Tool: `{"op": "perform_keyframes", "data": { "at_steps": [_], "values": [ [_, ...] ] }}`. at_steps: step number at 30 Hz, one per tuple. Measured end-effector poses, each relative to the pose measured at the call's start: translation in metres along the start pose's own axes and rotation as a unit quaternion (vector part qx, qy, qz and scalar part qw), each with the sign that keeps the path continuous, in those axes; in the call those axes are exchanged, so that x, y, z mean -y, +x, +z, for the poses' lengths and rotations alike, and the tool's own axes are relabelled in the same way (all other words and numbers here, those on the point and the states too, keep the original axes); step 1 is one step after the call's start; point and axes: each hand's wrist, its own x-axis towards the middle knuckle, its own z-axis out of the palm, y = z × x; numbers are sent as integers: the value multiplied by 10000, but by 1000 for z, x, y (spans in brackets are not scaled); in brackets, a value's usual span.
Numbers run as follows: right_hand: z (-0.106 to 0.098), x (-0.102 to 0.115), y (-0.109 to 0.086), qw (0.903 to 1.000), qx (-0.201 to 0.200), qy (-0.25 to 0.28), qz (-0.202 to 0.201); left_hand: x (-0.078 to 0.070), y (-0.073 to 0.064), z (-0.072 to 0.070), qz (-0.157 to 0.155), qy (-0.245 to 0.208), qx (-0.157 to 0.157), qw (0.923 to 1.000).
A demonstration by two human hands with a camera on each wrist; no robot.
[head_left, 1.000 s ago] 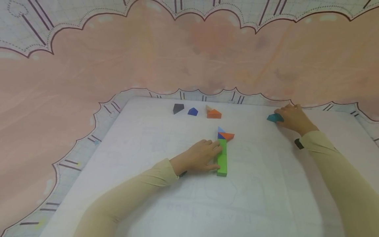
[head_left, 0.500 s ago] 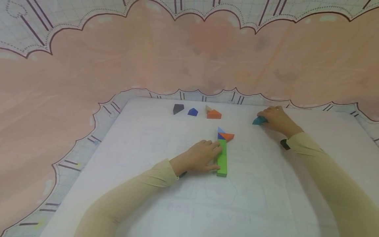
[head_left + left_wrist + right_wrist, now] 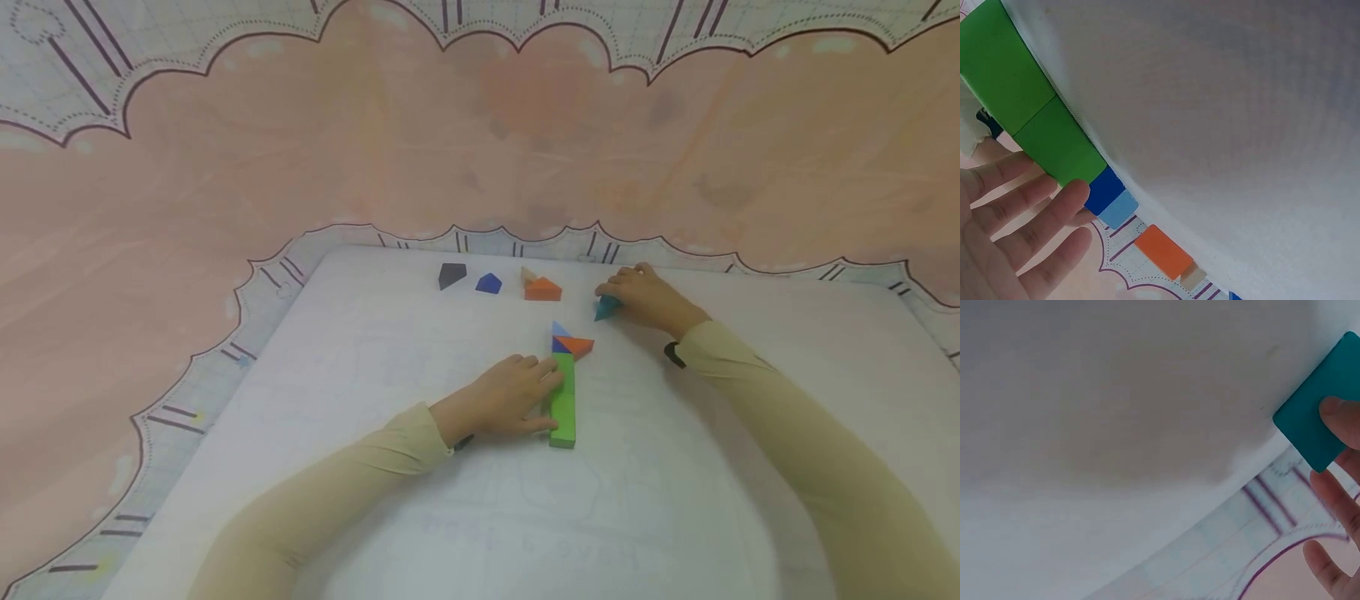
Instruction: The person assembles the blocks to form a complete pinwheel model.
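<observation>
In the head view my left hand (image 3: 506, 394) lies along the left side of two green blocks (image 3: 562, 412) joined end to end. Its fingers are fairly straight, and the fingertips touch the green side in the left wrist view. At the blocks' far end sit a dark blue triangle (image 3: 559, 344), a light blue triangle (image 3: 558, 328) and an orange triangle (image 3: 579, 344). Farther right, my right hand (image 3: 651, 298) pinches a teal block (image 3: 607, 307); the right wrist view shows the thumb on the block's face, while part of the grip is outside the frame.
Along the far edge of the white table (image 3: 375, 517) are a black block (image 3: 452, 275), a blue block (image 3: 489, 283), an orange block (image 3: 543, 290) and a beige piece (image 3: 528, 273) behind it. A patterned cloth (image 3: 480, 150) hangs beyond.
My right hand has carried the teal block leftward along the far side of the table, turning it somewhat. The left hand and the green blocks stay in place.
</observation>
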Motion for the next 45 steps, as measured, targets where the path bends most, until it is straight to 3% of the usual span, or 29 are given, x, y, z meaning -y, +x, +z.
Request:
{"op": "perform_keyframes", "data": {
  "at_steps": [8,23,27,38,45],
  "values": [
    [-1,15,25,9990,99,-193,-378,1,0,-1,50,24,-2,10000],
    [-8,40,45,9975,169,-231,-652,0,-2,-4,52,49,-2,10000],
    [-6,41,49,9974,184,-256,-649,0,-2,-3,38,34,9,10000],
    [-1,27,59,9892,-346,-1136,-861,0,-2,-4,31,75,81,9999],
    [-2,23,68,9912,-196,-1022,-819,0,-1,-3,54,31,62,10000]
  ]
}}
